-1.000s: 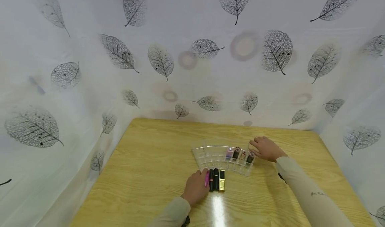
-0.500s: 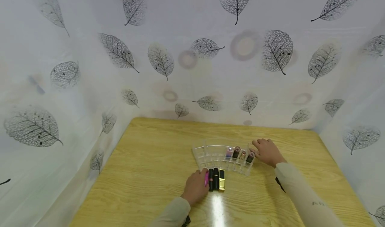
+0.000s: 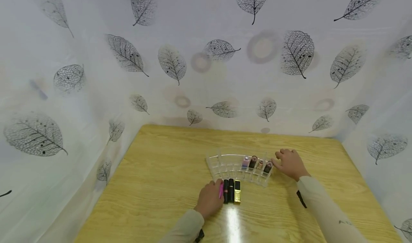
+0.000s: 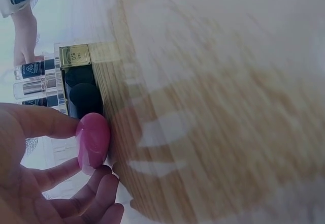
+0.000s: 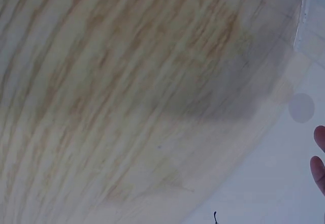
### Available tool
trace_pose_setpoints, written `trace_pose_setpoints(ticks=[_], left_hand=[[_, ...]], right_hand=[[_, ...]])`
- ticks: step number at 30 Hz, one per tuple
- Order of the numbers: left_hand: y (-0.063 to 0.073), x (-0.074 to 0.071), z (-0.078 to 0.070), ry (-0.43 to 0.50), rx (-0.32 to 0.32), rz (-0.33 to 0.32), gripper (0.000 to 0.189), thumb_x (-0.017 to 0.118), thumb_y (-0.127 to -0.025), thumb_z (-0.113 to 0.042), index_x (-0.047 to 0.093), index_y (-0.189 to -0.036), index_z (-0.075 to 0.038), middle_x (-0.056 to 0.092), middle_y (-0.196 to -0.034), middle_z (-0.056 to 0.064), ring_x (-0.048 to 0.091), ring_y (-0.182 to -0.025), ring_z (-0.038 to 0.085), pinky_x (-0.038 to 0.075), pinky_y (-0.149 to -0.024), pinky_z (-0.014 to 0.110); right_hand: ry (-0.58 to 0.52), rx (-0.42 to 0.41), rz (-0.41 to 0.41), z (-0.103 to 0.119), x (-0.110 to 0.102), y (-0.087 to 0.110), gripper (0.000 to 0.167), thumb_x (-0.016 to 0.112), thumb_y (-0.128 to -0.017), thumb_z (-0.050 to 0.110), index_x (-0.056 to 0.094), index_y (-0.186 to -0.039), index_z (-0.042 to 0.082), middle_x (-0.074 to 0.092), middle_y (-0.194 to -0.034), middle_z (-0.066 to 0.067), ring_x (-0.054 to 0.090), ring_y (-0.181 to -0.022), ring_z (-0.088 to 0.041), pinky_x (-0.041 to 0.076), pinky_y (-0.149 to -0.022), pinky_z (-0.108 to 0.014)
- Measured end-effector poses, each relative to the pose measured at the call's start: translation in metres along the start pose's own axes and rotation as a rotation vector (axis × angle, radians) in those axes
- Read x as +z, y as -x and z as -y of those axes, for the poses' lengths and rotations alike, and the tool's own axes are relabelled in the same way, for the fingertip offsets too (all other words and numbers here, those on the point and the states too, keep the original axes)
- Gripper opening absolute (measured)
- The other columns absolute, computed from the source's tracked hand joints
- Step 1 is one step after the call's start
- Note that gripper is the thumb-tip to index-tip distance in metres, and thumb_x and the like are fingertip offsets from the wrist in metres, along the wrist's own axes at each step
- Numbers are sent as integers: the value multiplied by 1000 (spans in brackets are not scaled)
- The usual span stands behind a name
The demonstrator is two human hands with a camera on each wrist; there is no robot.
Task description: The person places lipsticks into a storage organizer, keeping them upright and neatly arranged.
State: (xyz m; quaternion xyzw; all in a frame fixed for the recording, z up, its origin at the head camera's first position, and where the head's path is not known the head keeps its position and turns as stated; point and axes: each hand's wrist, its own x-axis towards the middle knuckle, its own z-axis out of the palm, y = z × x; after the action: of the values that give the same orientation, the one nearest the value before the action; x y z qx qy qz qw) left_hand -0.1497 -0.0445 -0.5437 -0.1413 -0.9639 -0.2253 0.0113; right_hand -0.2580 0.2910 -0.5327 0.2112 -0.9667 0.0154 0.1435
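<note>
My left hand (image 3: 209,199) pinches a glossy pink lipstick tube (image 4: 94,140) between thumb and fingers, low over the table. To its right, two black lipstick tubes (image 3: 231,191) and a gold one with a black cap (image 3: 237,192) lie side by side in a row. Just behind them stands a clear, curved, tiered lipstick organizer (image 3: 212,160). Several lipsticks (image 3: 253,162) stand upright in its right-hand slots. Beside the organizer's right end is my right hand (image 3: 291,163), fingers loosely bent and holding nothing. Only two of its fingertips (image 5: 318,168) show in the right wrist view.
The wood-grain table (image 3: 161,164) extends on both sides of the organizer. A whitish curtain (image 3: 206,75) printed with dark leaves hangs behind the table and along its sides. A bright light reflection lies on the tabletop in front of the gold lipstick.
My right hand has drawn back a little to the right, away from the organizer's end. The left hand stays in place with the pink lipstick tube.
</note>
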Motion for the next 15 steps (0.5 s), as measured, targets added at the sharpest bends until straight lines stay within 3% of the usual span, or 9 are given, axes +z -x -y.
trace_pose_setpoints(ticks=[6,15], left_hand=[[-1,2,2,55,-20,6,39,66,-75,-10,55,-112,-11,53,-77,3,45,-59,12,34,-50,24],[-2,2,6,200,-71,-16,46,67,-71,-4,52,-113,-15,52,-84,6,47,-60,13,38,-50,23]], right_hand=[[-22,18,5,2,1,1,26,59,-87,32,63,-89,7,58,-77,-5,56,-71,-24,45,-77,-57],[-17,29,14,2,2,2,27,59,-87,32,63,-93,6,59,-79,-5,57,-69,-23,46,-69,-49]])
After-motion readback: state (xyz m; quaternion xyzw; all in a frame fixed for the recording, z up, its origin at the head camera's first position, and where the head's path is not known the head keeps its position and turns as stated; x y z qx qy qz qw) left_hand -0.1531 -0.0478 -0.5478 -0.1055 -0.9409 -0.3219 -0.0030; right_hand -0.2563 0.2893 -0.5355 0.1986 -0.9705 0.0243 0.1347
